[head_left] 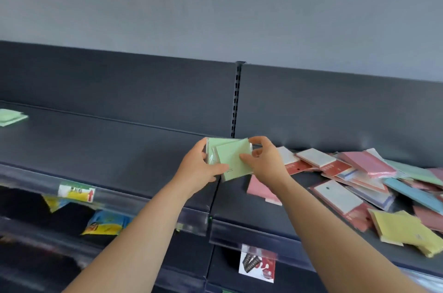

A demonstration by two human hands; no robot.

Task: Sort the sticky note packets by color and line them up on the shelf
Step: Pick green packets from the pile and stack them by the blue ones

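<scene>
Both hands hold light green sticky note packets (230, 158) above the dark shelf (115, 144), near the joint between its two sections. My left hand (200, 168) grips the stack from the left and below. My right hand (263, 161) pinches the front green packet, which lies tilted on the others. Another green packet (10, 116) rests at the shelf's far left. On the right section lies a loose pile of packets (374, 180) in pink, red, white, blue and green. A pink packet (262, 188) and yellow packets (407, 232) lie nearer the front edge.
A slotted upright (236, 101) divides the dark back panels. Price tags (76, 193) hang on the clear front rail, and a card label (257, 266) hangs lower down. Coloured goods (105, 223) sit on the shelf below. A grey wall rises behind.
</scene>
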